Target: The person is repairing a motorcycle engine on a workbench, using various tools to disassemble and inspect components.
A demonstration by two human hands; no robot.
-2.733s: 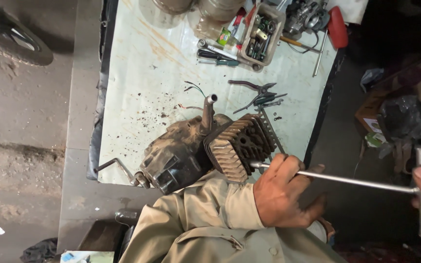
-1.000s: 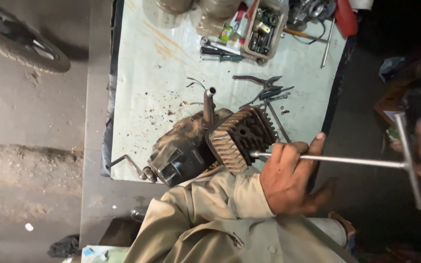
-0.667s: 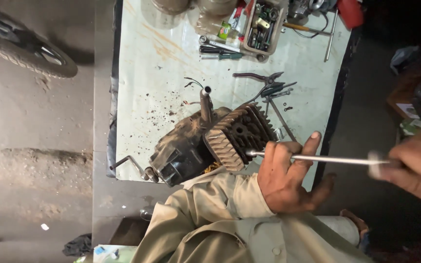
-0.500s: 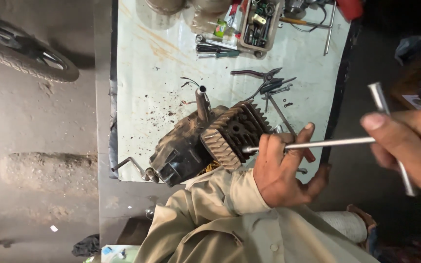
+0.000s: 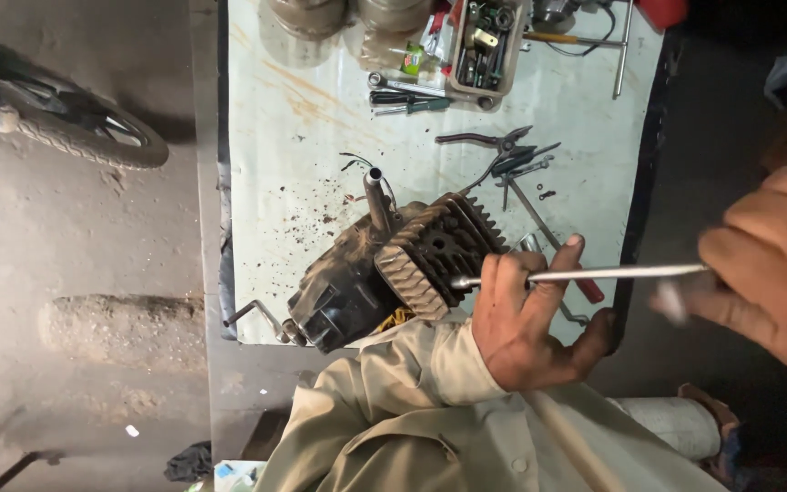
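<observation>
Near the worktop's [image 5: 302, 109] far edge stands a small tray [image 5: 485, 46] of loose parts, with pliers [image 5: 494, 141] lying toward the middle. A motorcycle tyre [image 5: 75, 137] rests on the concrete floor [image 5: 75, 319] beside the worktop.

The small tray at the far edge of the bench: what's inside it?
The tray holds a jumble of small metal parts and sockets. Whatever lies beneath that top layer is covered.
</observation>
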